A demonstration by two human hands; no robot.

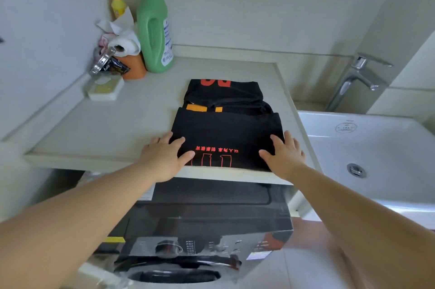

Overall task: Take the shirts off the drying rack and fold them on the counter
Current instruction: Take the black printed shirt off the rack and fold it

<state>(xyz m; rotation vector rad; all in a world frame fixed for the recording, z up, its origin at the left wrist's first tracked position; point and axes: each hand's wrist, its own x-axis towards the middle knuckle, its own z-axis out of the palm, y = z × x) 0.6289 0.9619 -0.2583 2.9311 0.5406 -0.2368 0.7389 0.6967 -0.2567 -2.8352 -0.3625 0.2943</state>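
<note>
A folded black shirt with red lettering lies at the front right of the pale counter, stacked on other folded black cloth that shows orange and red print behind it. My left hand rests at the shirt's front left corner, fingers straight, thumb lying on the cloth. My right hand lies flat on the shirt's front right corner, fingers spread. Neither hand grips the fabric. The drying rack is out of view.
At the back left stand a green detergent bottle, a yellow bottle, a paper roll on an orange container and a white soap dish. A white sink with a chrome tap adjoins on the right. A dark washing machine sits below.
</note>
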